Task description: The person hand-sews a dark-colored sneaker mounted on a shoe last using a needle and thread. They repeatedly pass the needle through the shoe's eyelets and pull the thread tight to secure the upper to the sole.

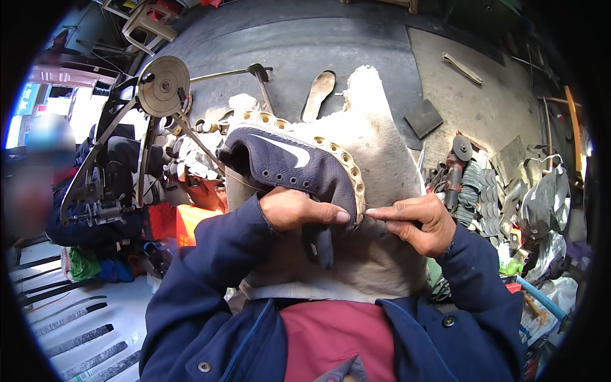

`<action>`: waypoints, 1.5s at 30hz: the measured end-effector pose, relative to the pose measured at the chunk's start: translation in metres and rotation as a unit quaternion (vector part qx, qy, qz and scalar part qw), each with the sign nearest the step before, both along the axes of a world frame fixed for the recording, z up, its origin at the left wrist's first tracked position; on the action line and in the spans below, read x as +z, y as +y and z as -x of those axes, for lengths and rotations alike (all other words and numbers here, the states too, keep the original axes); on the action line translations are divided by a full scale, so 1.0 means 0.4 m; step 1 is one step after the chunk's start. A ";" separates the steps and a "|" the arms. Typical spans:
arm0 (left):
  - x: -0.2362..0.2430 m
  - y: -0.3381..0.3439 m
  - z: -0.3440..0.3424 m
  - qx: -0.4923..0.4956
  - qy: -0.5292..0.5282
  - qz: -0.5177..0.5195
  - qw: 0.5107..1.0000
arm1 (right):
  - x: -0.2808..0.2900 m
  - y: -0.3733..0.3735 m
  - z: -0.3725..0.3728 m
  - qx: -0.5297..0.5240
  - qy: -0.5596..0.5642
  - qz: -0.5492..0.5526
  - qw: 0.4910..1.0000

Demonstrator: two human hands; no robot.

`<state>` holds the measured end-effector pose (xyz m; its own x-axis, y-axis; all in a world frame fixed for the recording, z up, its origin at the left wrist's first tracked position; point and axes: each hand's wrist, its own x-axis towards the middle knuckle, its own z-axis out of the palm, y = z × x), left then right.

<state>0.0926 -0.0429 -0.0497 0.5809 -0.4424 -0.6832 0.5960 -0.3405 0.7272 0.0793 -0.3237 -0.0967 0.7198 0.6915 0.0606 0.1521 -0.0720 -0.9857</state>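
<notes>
A dark navy sneaker [289,153] with a white curved mark lies on its side over the lap. Its pale sole edge [358,184], dotted with round hollows, faces away and to the right. My left hand [296,209] is closed on the shoe, its thumb lying along the upper toward the toe. At the sole edge near the toe, my right hand [417,219] pinches with thumb and forefinger. Something very thin, perhaps a needle or thread, shows at those fingertips, too fine to make out. Beneath the shoe spreads a stained beige apron [388,254].
At left stands a metal machine with a round wheel [164,86]. A loose insole [319,94] and a dark square piece [423,119] lie on the floor ahead. An angle grinder [456,169] sits at right beside stacked sole pieces [470,191]. An orange box [193,224] stands near my left arm.
</notes>
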 end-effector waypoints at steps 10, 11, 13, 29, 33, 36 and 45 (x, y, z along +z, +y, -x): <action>0.008 -0.016 0.019 -0.029 0.073 -0.053 0.995 | 0.086 -0.008 0.008 -0.002 0.116 0.099 0.988; 0.005 -0.015 0.024 -0.030 0.130 -0.073 0.988 | 0.098 -0.005 0.007 0.001 0.103 0.116 0.988; -0.004 -0.025 0.028 -0.074 0.050 -0.076 0.993 | 0.117 0.000 0.005 -0.005 0.132 0.158 0.979; -0.079 -0.033 0.011 -0.119 0.018 -0.028 0.992 | 0.113 0.052 0.022 -0.029 0.039 0.163 0.985; -0.072 -0.022 0.006 -0.214 -0.073 -0.100 0.969 | 0.092 0.029 0.003 -0.045 0.294 0.142 0.944; -0.060 -0.017 0.002 -0.212 -0.035 -0.052 0.975 | 0.073 0.014 -0.017 -0.040 0.468 0.116 0.875; -0.028 -0.022 0.013 -0.111 0.076 -0.072 0.988 | 0.092 0.040 0.026 -0.061 0.028 0.202 0.977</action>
<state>0.0872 -0.0518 -0.0609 0.3664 -0.4394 -0.8202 0.5938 -0.5682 0.5697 0.0688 -0.3079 -0.0600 0.7924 0.5600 -0.2416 0.0651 -0.4716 -0.8794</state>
